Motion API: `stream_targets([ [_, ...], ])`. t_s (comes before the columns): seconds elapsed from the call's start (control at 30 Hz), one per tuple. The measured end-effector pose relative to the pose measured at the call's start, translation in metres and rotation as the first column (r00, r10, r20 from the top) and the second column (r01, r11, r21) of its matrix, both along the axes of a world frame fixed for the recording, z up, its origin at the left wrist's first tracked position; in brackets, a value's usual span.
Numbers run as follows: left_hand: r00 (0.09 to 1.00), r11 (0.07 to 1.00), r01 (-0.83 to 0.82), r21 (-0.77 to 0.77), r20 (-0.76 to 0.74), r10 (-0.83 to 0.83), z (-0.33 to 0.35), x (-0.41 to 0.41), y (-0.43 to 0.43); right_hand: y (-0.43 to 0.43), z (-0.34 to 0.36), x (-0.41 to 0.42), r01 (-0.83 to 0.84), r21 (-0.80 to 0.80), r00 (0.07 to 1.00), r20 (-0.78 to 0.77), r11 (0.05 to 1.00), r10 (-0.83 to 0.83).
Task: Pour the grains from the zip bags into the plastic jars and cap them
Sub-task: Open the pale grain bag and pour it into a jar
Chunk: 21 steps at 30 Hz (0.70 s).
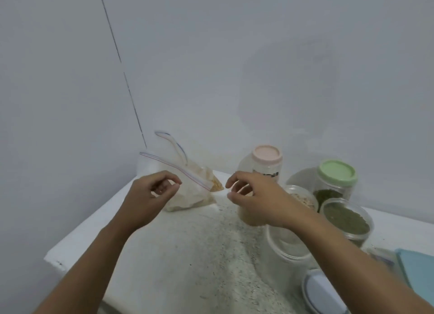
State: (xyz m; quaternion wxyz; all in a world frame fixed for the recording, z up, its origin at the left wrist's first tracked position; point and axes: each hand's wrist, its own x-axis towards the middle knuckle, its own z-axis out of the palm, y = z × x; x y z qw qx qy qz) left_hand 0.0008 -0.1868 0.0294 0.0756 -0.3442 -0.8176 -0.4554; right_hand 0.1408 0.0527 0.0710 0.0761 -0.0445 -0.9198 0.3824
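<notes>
A: Two hands up. Clear zip bag of pale grains sits at 1 o'clock of left hand, 9 o'clock of right hand; seal runs 10 to 4.
B: Grips?
A: Right loosely curled, empty. Left fingertips at the film, pinch unclear; left nearer. Clear open plastic jar half hidden under right forearm.

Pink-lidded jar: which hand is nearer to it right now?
Right. The right hand hovers just in front of the pink-lidded jar; the left hand is farther left, at the zip bag.
</notes>
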Motion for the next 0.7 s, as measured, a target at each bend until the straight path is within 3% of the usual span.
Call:
stream_targets([
  [0.13,0.999,0.999,-0.017,-0.04,-0.039,0.015,0.0,-0.045,-0.018,-0.037,-0.007,-0.04,-0.015,0.07,1.0,0.011,0.997,0.014],
  [0.33,0.973,0.959,0.112,-0.259,-0.166,-0.158,-0.009,-0.135,-0.045,-0.084,-0.031,-0.12,0.117,0.088,0.993,-0.014,0.989,-0.116],
  [0.57,0.914,0.844,0.15,-0.514,-0.254,-0.317,-0.018,-0.201,-0.032,-0.109,-0.057,-0.175,0.355,0.323,0.926,0.009,0.877,-0.378],
  [0.7,0.889,0.731,0.132,-0.669,-0.247,-0.386,-0.022,-0.216,-0.018,-0.112,-0.066,-0.183,0.394,0.399,0.897,0.029,0.828,-0.441],
])
